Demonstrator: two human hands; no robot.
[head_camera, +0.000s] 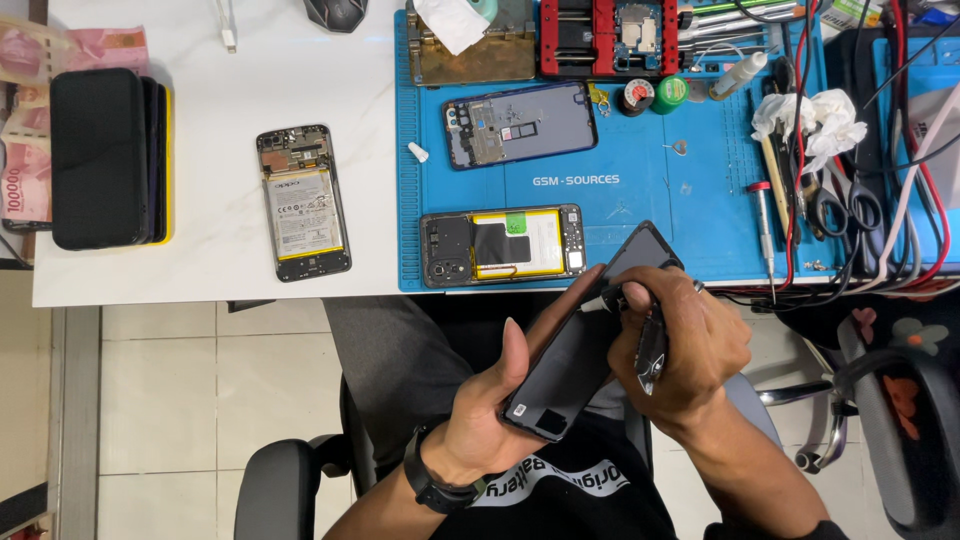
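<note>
My left hand holds a dark phone back cover tilted over my lap, fingers wrapped under its long edge. My right hand grips a small dark tool and presses it against the cover's right side. On the blue work mat lie an opened phone with a yellow-edged battery and a blue-framed opened phone. A third opened phone with a white battery lies on the white table.
A stack of dark phones and pink banknotes sit at the left. A red repair fixture, screwdriver, scissors, crumpled tissue and cables crowd the mat's back and right. A chair armrest is below.
</note>
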